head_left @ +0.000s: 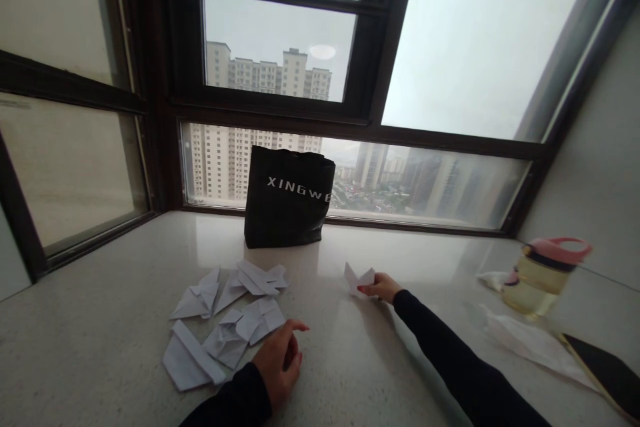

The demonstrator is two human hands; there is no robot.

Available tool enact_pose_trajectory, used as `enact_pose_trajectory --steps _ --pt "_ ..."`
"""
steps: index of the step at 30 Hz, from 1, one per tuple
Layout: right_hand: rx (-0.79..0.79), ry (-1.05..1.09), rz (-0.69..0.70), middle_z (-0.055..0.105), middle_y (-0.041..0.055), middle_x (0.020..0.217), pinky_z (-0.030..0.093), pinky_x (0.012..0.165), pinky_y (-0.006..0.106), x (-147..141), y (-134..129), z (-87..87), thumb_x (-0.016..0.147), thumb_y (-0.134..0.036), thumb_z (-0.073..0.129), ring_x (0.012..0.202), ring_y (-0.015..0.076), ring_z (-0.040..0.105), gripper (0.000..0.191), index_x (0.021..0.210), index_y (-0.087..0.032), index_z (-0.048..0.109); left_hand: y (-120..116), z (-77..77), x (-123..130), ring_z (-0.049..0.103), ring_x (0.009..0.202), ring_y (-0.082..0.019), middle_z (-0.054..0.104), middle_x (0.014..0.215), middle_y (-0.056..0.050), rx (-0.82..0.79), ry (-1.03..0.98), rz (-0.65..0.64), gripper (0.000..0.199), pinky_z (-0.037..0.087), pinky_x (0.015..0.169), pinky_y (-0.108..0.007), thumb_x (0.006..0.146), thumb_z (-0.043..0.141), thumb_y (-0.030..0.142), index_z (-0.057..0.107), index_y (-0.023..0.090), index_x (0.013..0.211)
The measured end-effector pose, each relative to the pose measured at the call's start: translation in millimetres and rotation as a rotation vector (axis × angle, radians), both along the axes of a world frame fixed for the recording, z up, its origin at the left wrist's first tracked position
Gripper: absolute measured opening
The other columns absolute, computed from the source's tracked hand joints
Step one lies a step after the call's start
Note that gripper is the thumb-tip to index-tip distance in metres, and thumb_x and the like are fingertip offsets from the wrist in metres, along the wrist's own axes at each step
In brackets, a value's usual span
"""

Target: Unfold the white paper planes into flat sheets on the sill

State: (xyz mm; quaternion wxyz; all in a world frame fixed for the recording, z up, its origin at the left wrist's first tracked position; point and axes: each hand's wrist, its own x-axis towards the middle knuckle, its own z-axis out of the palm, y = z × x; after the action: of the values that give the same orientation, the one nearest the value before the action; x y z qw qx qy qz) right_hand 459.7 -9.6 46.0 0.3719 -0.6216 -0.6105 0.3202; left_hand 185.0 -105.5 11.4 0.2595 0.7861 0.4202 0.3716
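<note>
My right hand (384,287) pinches a small white folded paper (354,277) by its right side. Two pointed tips of that paper stick up, and it is on or just above the white sill. Beside the pile of folded papers (230,337) is my left hand (280,361), with nothing visible in it. Its index finger stretches out to the right, apart from the thumb, while the other fingers curl under. Several white origami pieces make up the pile, some overlapping, just left of and beyond this hand.
A black bag (287,203) with white lettering stands against the window at the back. On the right are a bottle (537,280) with a pink lid, a crumpled white tissue or wrapper (535,343) and a dark phone-like slab (607,370). Dark window frames bound the sill (320,400).
</note>
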Motion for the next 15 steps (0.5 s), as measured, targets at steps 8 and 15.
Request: enact_pose_trajectory --steps 8,15 --pt "-0.302 -0.123 0.231 0.055 -0.0012 0.072 0.044 0.049 0.022 6 26 7.7 0.081 -0.022 0.046 0.055 0.0077 0.053 0.013 0.080 -0.011 0.053 -1 3.7 0 0.042 0.052 -0.010 0.042 0.060 0.004 -0.013 0.021 -0.003 0.033 0.033 0.050 -0.019 0.065 0.038 0.007 0.044 0.019 0.095" --pt "-0.401 -0.058 0.447 0.048 -0.0057 0.037 0.026 0.032 0.015 -6 -17 9.7 0.054 -0.026 0.069 0.034 0.0046 0.040 0.017 0.050 -0.012 0.060 1 3.6 -2 0.043 0.053 -0.010 0.044 0.059 0.004 -0.039 0.056 -0.009 0.033 0.032 0.051 -0.020 0.065 0.038 0.009 0.045 0.018 0.095"
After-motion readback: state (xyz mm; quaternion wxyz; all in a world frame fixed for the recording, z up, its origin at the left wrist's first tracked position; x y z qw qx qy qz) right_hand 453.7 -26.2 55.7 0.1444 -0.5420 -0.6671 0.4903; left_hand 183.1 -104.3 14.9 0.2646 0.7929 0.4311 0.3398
